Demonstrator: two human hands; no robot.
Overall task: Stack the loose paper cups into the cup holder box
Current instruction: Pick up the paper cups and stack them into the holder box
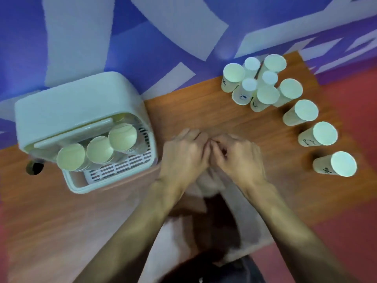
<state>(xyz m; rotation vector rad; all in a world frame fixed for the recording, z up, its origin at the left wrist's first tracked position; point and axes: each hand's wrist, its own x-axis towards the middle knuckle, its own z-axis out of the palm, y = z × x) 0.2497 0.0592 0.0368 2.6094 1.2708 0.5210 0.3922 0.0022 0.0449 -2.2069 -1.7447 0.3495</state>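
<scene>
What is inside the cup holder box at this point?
Three cup stacks stand in a row on the white slatted tray inside the cup holder box. Its top hides the space behind them.

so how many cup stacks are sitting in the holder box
3, side by side in the cup holder box: left stack, middle stack, right stack furthest back. More could be hidden under the lid.
</scene>
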